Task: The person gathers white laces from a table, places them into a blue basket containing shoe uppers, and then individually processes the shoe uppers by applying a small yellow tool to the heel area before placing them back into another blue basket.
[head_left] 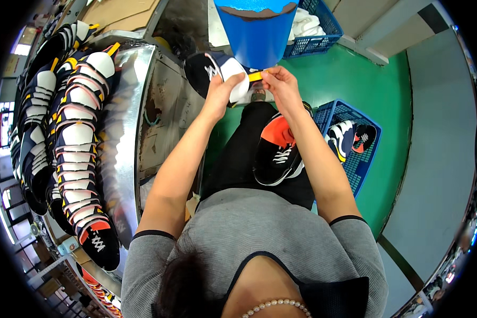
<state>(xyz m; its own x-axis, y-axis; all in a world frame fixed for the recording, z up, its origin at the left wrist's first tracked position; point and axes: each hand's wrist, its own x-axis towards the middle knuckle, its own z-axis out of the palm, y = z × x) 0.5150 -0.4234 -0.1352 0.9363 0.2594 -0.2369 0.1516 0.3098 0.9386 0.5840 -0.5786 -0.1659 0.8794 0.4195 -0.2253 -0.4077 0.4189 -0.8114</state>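
Beyond my knees, my left hand (223,94) grips a shoe upper (199,74) with the thumb over its white part. The upper has a dark toe with white laces and a white section at its right end. My right hand (283,89) is closed in a pinch on the yellow tab (255,77) that sticks out from that end. On my lap, under my right forearm, rests a black sneaker (275,161) with a coral lining, white laces and a pale sole; my forearm hides part of it.
Nested shoe uppers (79,140) stand in long rows on a metal-topped table (127,122) to my left. A blue bucket (257,32) stands straight ahead, beside a blue basket (328,40) of white cloth. To my right, another blue basket (361,175) holds shoes on the green floor.
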